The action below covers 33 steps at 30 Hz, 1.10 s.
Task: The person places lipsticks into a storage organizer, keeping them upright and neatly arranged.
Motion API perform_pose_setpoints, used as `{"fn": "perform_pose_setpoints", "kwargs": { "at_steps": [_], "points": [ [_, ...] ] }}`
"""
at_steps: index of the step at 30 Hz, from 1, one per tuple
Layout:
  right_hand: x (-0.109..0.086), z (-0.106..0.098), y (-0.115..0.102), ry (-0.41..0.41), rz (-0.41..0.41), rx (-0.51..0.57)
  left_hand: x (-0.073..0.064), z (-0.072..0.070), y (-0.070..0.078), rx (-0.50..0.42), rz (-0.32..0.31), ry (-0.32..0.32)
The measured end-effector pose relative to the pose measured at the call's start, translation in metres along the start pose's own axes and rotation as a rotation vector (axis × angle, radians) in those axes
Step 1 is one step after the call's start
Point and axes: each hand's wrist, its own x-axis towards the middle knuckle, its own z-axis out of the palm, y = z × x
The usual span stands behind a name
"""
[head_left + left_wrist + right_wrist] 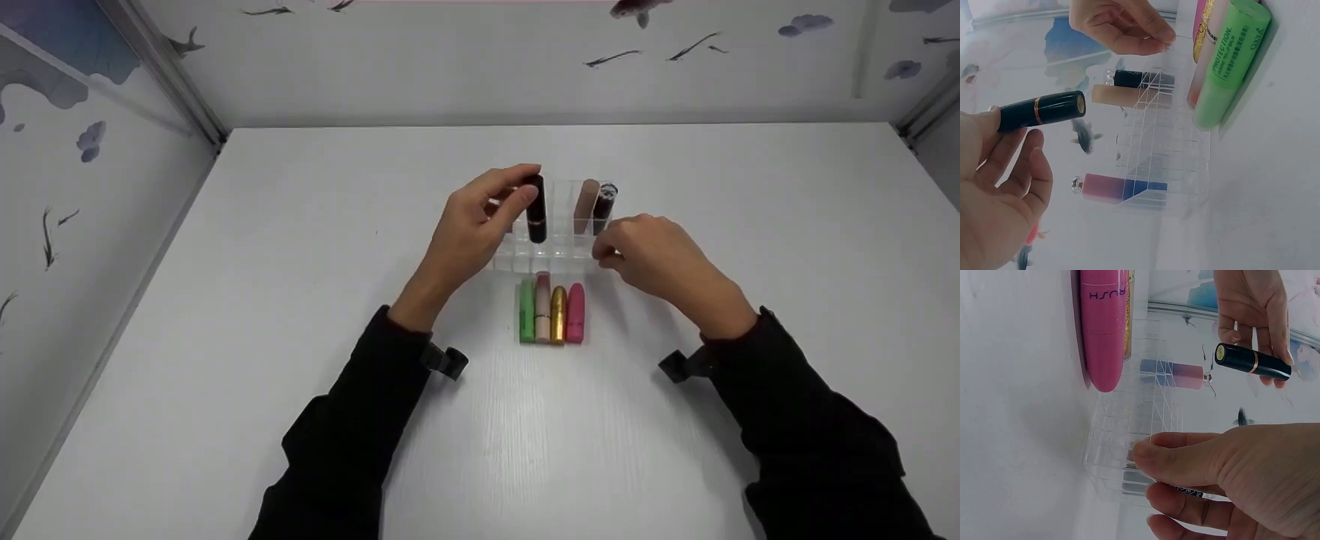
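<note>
My left hand (472,221) pinches a black lipstick (537,214) with a gold ring, between thumb and fingers. The lipstick is held over a clear compartment organizer (560,255), its lower end tilted slightly toward me. At the organizer's right front, my right hand (654,251) pinches the clear wall between thumb and curled fingers. A beige tube (586,206) and a dark tube with a shiny top (604,206) stand in the right compartments. On the left side, a pink-and-blue tube (1107,187) with a jewelled top stands largely behind my left hand in the head view.
In front of the organizer lie a green tube (527,311), a pale pink tube (543,315), a gold tube (559,315) and a hot pink tube (576,313), side by side on the white table (300,247). Patterned panels (480,67) border the table's back and left.
</note>
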Motion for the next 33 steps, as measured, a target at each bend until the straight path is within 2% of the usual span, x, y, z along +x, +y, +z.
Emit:
{"fn": "perform_pose_setpoints", "kwargs": {
  "at_steps": [6, 11, 16, 20, 27, 33],
  "points": [
    [0.001, 0.002, -0.002, -0.002, -0.020, 0.013, 0.003, -0.002, -0.016, 0.081, 0.089, 0.045],
    [0.001, 0.002, -0.004, -0.007, -0.036, 0.012, 0.006, -0.001, -0.017, 0.167, 0.098, 0.059],
    [0.001, -0.001, -0.003, -0.003, -0.038, 0.010, 0.016, 0.000, -0.015, 0.280, 0.088, 0.057],
    [0.000, -0.002, -0.002, -0.001, -0.039, 0.013, 0.023, 0.000, -0.016, 0.333, 0.073, 0.046],
    [-0.001, -0.002, 0.001, 0.008, -0.032, -0.001, 0.034, 0.000, -0.018, 0.327, 0.024, 0.009],
    [-0.003, -0.001, 0.001, 0.018, -0.040, 0.002, 0.037, 0.002, -0.022, 0.299, -0.031, -0.006]
  ]
}}
